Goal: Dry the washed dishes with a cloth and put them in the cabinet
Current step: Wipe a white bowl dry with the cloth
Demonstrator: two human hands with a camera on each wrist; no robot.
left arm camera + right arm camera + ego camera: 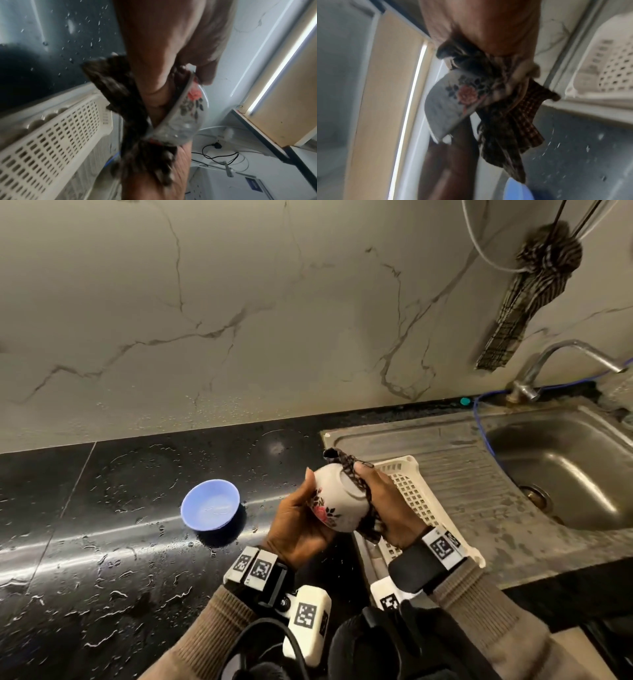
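1. Holding a white floral bowl (337,501) above the front edge of the wet black countertop (102,525), between the blue bowl (210,505) and the cream plastic dish rack (421,494).
2. Cradling the floral bowl in the left hand (298,525), fingers curled round its patterned side, thumb lying up along the wall.
3. Pressing a dark checked cloth (359,484) against the bowl's base with the right hand (387,505), fingers curled and pinching the fabric; wiping judged under way.
4. Showing, in the left wrist view, the cloth (133,121) bunched at the rim (171,112) and trailing below it; the picture being blurred, finger detail uncertain.
5. Handling, as judged: looking like glazed ceramic, so rigid, breakable and slippery while damp; gripping best across wall and rim with the cloth between skin and glaze; cloth soft and limp, bunching easily.
6. Noting edges: hard countertop and steel sink drainboard (462,460) lying directly beneath, both unforgiving in a drop; water droplets covering the stone.
7. Noting room: open counter to the left beyond the blue bowl; rack just beside the right wrist; a second checked cloth (527,302) hanging on the wall above the tap (548,361), well apart; a cabinet edge possibly showing in the wrist views, identity uncertain.
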